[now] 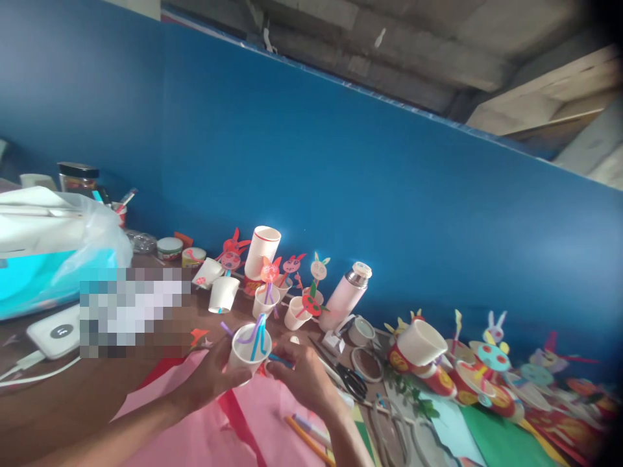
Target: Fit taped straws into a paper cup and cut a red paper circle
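A white paper cup (pixel 246 355) stands upright in front of me, with purple and blue drinking straws (pixel 260 340) bent up out of its mouth. My left hand (pixel 217 373) is wrapped round the cup's left side, its thumb across the front. On the cup's right, my right hand (pixel 302 373) has its fingers closed on a blue straw (pixel 278 359) that sticks out at the cup's side. Where that straw ends is hidden by the fingers. Pink paper (pixel 185 421) lies under both hands.
Behind are paper cups with rabbit-faced figures (pixel 270 271), a tipped cup (pixel 224 294) and a pink thermos (pixel 345 295). Scissors (pixel 353 379), tape rolls (pixel 367 363) and green paper (pixel 501 434) lie right. A white power bank (pixel 56 331) with a cable sits left. A blue partition (pixel 341 181) rises behind.
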Available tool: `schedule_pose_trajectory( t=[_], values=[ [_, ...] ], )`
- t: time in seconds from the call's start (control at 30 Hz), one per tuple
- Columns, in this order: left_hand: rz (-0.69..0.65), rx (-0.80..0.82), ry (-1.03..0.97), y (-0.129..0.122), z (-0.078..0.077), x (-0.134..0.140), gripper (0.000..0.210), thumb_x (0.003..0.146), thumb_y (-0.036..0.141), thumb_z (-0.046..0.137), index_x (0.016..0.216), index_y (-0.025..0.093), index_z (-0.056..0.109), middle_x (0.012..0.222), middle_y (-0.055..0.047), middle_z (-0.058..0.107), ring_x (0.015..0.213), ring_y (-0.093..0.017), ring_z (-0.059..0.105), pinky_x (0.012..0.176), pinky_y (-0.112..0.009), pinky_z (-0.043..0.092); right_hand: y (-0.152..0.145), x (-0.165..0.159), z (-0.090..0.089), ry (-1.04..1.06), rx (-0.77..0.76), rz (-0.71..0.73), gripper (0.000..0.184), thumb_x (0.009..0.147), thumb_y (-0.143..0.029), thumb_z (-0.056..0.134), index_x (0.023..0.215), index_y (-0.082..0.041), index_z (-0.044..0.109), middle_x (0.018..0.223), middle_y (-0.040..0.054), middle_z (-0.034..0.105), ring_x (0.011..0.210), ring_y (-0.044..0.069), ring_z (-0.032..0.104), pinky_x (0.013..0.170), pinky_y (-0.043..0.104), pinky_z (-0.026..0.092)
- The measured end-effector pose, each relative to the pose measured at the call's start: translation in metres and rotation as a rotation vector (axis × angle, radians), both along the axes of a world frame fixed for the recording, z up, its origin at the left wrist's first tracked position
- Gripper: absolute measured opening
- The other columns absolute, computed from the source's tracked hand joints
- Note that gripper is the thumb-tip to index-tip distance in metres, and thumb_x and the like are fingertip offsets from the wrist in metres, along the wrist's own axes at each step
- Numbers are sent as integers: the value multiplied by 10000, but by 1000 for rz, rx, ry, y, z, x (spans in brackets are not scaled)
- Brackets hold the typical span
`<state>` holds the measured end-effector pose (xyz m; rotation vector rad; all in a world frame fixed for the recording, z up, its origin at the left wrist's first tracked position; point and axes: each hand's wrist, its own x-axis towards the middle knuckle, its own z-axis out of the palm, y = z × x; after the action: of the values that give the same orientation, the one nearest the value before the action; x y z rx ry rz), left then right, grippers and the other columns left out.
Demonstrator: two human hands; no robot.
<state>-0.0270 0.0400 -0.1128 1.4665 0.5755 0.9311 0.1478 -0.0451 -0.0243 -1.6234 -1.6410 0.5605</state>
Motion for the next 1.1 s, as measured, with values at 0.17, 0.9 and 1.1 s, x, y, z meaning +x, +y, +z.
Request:
schedule_pose_trajectory(
  t=[0.17, 0.9, 1.1],
  values=[
    [-46, -69, -60, 6, -2, -4, 839, 643, 405, 739, 1364, 340, 313, 1378, -34, 476, 1271, -342, 401, 976, -381, 409, 5, 1, -13, -11, 18, -20, 158, 765, -174, 551, 678, -185, 683, 613, -32, 636, 593, 113, 564, 569, 196, 383],
    [111, -12, -51, 24, 22, -7, 625, 733, 467, 643, 1243, 193, 406, 1270, -143, 499, 1228, -300, 425, 939, -386, 425, 24, 1, -51, -272, 120, -262, 139, 816, -188, 552, 804, -211, 688, 812, 34, 703, 797, 187, 615, 733, 264, 361],
    [122, -28, 2, 24, 23, -11, 497, 749, 463, 627, 1157, 202, 519, 1240, -110, 549, 1126, -282, 518, 961, -397, 408, 23, 5, -52, -361, 105, -249, 166, 814, -151, 532, 845, -221, 679, 863, 25, 702, 877, 203, 609, 791, 302, 324]
  ],
)
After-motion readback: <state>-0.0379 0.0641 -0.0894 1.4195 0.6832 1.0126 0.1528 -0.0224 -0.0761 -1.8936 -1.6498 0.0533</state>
